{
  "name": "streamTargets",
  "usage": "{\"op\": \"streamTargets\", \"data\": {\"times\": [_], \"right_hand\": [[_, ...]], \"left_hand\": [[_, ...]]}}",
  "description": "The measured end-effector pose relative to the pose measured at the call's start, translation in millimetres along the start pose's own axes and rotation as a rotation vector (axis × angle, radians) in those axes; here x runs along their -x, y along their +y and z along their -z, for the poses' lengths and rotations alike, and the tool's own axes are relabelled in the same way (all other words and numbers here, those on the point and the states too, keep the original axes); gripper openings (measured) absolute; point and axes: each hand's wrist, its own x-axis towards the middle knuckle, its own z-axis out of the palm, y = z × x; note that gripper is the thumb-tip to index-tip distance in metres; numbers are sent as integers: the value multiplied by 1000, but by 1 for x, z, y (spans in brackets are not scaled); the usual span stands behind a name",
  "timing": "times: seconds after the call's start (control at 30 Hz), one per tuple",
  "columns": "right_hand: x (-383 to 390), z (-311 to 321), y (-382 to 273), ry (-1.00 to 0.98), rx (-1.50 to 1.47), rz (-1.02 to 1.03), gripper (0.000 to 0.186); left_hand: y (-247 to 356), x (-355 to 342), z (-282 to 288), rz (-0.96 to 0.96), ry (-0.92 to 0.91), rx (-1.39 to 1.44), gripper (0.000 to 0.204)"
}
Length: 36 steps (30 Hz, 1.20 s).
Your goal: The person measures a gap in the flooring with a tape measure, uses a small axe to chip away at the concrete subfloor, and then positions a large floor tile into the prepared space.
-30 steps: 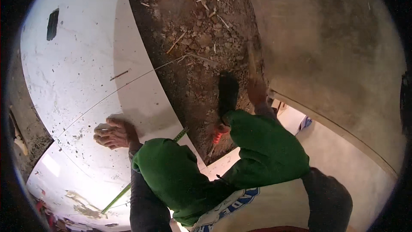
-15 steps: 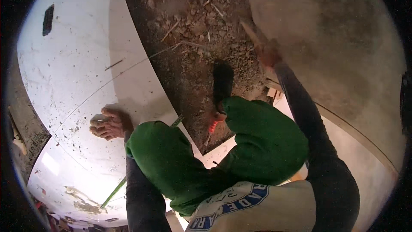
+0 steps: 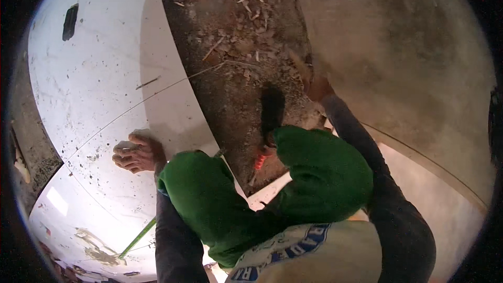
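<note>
My left hand rests on a white tile beside my green-clad knee, fingers apart and slightly bent, holding nothing. My right hand reaches out along the right edge of a strip of dirt and rubble, closed on a long light-brown tool, blurred, perhaps wooden. Between my knees and the dirt lies a red-handled tool, partly hidden. A green tape measure lies across the tile at lower left and runs under my left arm.
A plain grey wall or panel borders the dirt on the right, with a pale ledge below it. At far left, rough grey ground with scraps runs along the tiles. Small dark debris is scattered on the white tiles.
My right hand and tool moved up along the dirt's right edge, then slightly back down and left. My left hand stays on the tile.
</note>
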Motion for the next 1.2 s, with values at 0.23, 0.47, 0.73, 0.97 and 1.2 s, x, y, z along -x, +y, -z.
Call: {"op": "streamTargets", "data": {"times": [0.23, 0.47, 0.73, 0.97, 1.2], "right_hand": [[33, 69, 25, 36, -210, 10, 68], [-33, 3, 11, 88, -28, -88, 68], [64, 15, 53, -105, -247, -29, 68], [-21, -17, 8, 343, -197, -244, 62], [90, -1, -3, 78, 30, 224, 56]], "left_hand": [[-6, -3, -3, -55, 139, -52, 77], [-7, -1, -17, -58, 51, -46, 86], [-15, -10, -10, -54, 117, -77, 90], [-6, 3, -13, -99, 50, -7, 89], [-16, -4, -19, -101, 225, -130, 76]]}}
